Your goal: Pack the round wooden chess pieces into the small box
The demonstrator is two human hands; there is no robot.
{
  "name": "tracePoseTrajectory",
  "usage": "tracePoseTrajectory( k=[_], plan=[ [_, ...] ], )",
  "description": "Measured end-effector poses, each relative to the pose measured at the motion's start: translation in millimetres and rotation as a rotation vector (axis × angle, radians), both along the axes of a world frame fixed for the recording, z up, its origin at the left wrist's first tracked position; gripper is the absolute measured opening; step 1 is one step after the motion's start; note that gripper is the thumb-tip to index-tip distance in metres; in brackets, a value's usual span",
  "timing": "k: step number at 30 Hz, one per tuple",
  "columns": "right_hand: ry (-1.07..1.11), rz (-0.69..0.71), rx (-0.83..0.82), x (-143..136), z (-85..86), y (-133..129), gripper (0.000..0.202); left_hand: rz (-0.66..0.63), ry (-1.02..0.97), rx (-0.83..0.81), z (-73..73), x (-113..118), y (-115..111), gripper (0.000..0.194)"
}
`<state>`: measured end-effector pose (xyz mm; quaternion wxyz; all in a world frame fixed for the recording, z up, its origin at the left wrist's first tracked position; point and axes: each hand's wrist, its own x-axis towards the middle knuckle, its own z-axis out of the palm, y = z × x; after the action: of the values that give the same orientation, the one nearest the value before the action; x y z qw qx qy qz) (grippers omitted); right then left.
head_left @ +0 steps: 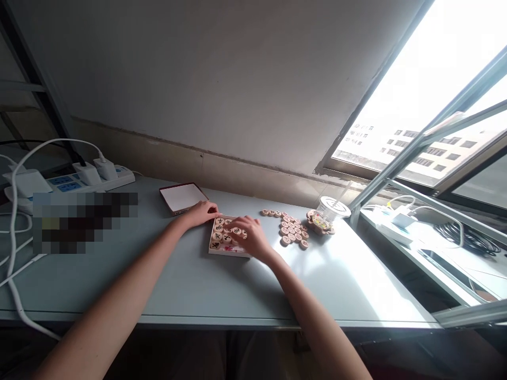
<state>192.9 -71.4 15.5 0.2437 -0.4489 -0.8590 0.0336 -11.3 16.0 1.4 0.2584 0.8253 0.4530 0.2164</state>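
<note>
- On the desk (178,295), near its middle: box (222,254) with round pieces (227,238) inside.
- At the box's far left corner: left hand (202,213); over its right part: right hand (252,238).
- Behind and left of the box: lid (182,198).
- Rightward: clustered loose pieces (291,230), then bowl (322,230), with cup (332,208) just beside.
- Far left: power strip (123,177).

bare forearms (130,287) forward, left hand (200,212) and right hand (255,237) close together, fingers (212,209) bent

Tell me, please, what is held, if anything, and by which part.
The left hand is at a far corner of the box, the right hand over its pieces; neither grip can be confirmed.
</note>
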Motion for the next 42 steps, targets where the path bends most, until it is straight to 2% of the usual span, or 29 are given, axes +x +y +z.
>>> tracePoseTrajectory(
  k=[3, 5, 8, 10, 13, 18, 21, 23, 25, 27, 29, 35, 40, 42],
  plan=[
    [0.030, -0.355, 0.172, 33.2, -5.1, 24.0, 0.029, 0.009, 0.013, 0.005, -0.8, 1.4, -0.5, 0.044],
    [0.001, -0.526, 0.207, 55.8, -14.5, 38.6, 0.035, 0.030, 0.029, 0.016, -1.5, 2.9, -1.4, 0.045],
    [-0.128, -0.579, 0.174, 77.0, -31.0, 49.1, 0.036, 0.054, 0.060, 0.046, -2.2, 4.7, -3.5, 0.045],
    [-0.205, -0.548, 0.151, 81.1, -37.6, 48.4, 0.031, 0.047, 0.074, 0.060, -2.4, 5.0, -4.7, 0.042],
    [-0.242, -0.503, 0.161, 78.5, -36.7, 41.1, 0.021, 0.024, 0.069, 0.065, -2.4, 3.9, -5.7, 0.037],
    [-0.149, -0.422, 0.096, 73.2, -18.7, 27.0, 0.014, 0.007, 0.050, 0.041, -3.4, 0.2, -5.1, 0.036],
    [0.039, -0.358, 0.018, 68.8, -3.1, 19.2, 0.019, 0.020, 0.040, 0.087, -5.2, 1.0, -4.2, 0.041],
    [0.199, -0.190, -0.085, 61.0, 7.6, 12.8, 0.028, 0.013, 0.026, 0.107, -5.4, 4.5, -5.6, 0.045],
    [0.291, 0.034, -0.205, 48.3, 15.7, 5.1, 0.032, -0.024, 0.046, 0.061, -4.0, 10.0, -9.7, 0.051],
    [0.281, 0.197, -0.299, 33.0, 18.8, -2.7, 0.029, -0.078, 0.083, -0.020, -1.1, 15.9, -15.8, 0.056],
    [0.223, 0.269, -0.345, 19.2, 17.7, -9.0, 0.022, -0.122, 0.103, -0.075, 1.8, 20.4, -21.6, 0.059],
    [0.170, 0.259, -0.255, 6.2, 12.4, -15.5, 0.018, -0.184, 0.148, -0.103, 3.3, 19.2, -23.7, 0.057],
    [0.128, 0.272, -0.354, 9.0, 15.2, -16.9, 0.023, -0.228, 0.144, -0.132, 2.5, 15.0, -20.5, 0.060],
    [0.119, 0.281, -0.335, 9.7, 15.3, -15.9, 0.024, -0.233, 0.144, -0.143, 3.8, 14.7, -21.6, 0.061]
  ],
)
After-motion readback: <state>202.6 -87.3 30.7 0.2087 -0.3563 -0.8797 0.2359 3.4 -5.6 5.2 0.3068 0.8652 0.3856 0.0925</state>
